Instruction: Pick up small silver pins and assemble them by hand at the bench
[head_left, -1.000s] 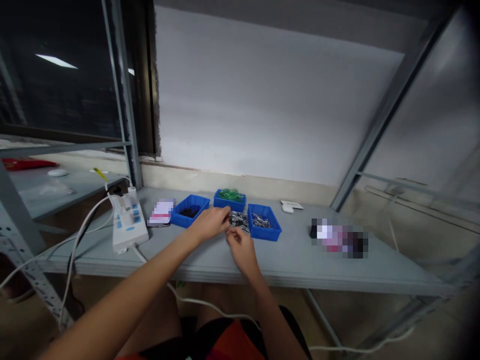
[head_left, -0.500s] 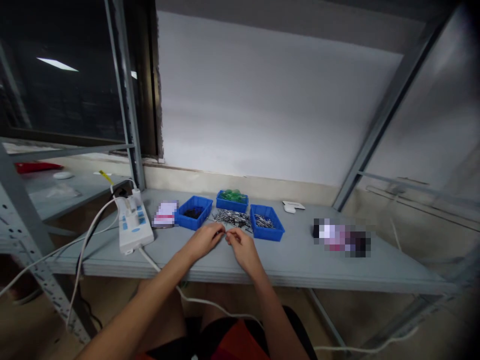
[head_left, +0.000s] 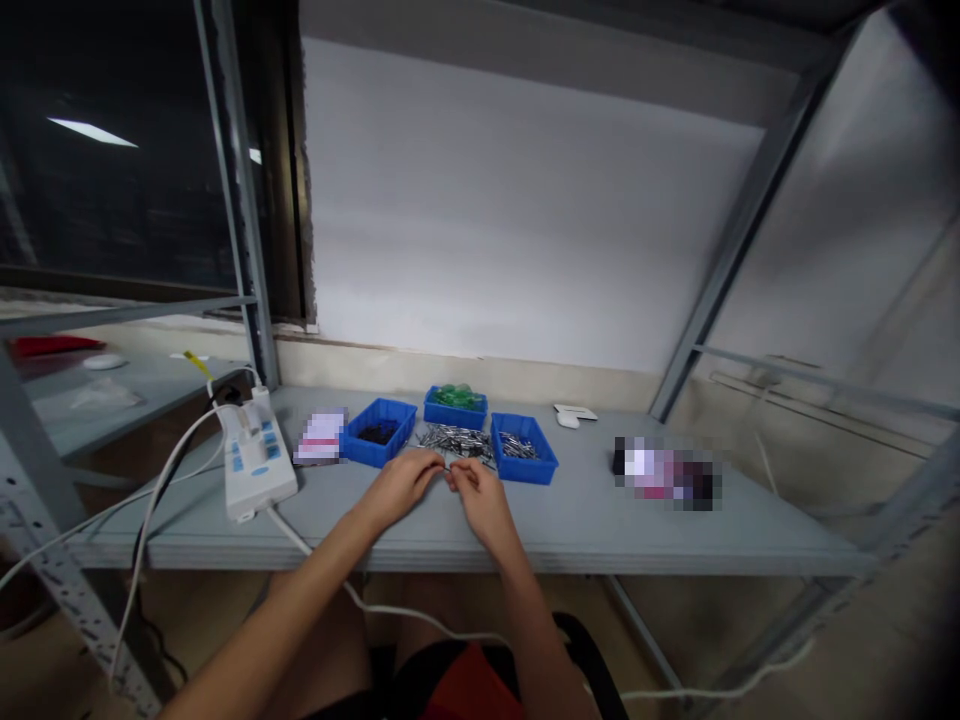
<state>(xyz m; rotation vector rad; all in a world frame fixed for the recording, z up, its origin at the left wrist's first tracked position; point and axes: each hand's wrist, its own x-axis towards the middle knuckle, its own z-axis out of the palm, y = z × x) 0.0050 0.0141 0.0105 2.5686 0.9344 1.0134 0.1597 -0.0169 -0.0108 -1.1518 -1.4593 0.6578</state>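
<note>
My left hand [head_left: 409, 480] and my right hand [head_left: 478, 490] meet fingertip to fingertip above the front of the table. Both have their fingers pinched together, around something too small to make out. Just beyond them lies a loose pile of thin metal pieces [head_left: 456, 441], silvery with some dark ones. To the right of the pile stands a blue bin [head_left: 525, 473] with similar silvery pieces in it. On the left, another blue bin [head_left: 367, 451] holds small dark pieces. Behind the pile, a third blue bin [head_left: 455, 416] contains green pieces [head_left: 457, 397].
A white power strip [head_left: 259, 480] with plugs and cables lies at the table's left. Beside it is a blurred-out pinkish white item [head_left: 321, 437]. A small white case [head_left: 568, 421] sits at the back right, and another blurred-out object [head_left: 664, 473] lies farther right. Metal posts [head_left: 720, 250] frame the grey table [head_left: 585, 530].
The view has shifted slightly, so the bins and table sit a little farther left. My hands stay together, with a slightly wider gap between their fingertips.
</note>
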